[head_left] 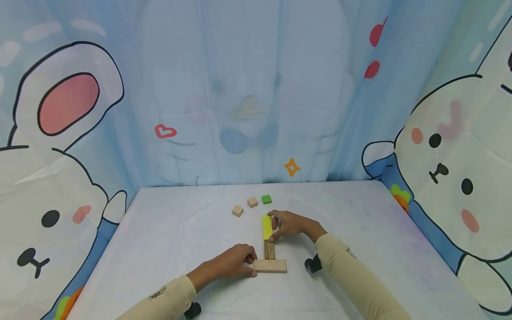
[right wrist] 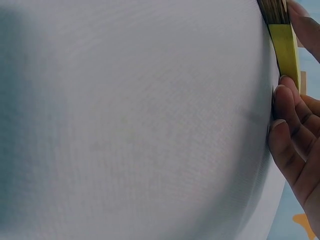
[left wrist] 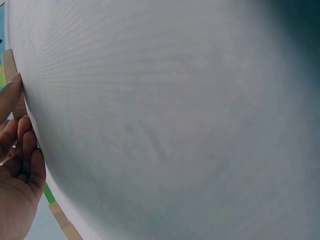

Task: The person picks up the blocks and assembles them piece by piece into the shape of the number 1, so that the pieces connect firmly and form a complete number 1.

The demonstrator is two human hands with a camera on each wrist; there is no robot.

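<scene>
While the left end of a plain block (head_left: pixel 270 266) is held by the thumb and fingers of the left hand (head_left: pixel 229 265) in the head view, a yellow block (head_left: pixel 267 227) is spanned lengthwise by the right hand's (head_left: pixel 291 223) thumb and forefinger. Between these blocks, a brown block (head_left: pixel 270 250) is aligned with the yellow one on the table (head_left: pixel 192 231). Two pale cubes (head_left: pixel 238 210) and a green cube (head_left: pixel 266 199) are seen beyond. In the left wrist view, the plain block is touched by the thumb. In the right wrist view, the yellow block is held near its ends.
</scene>
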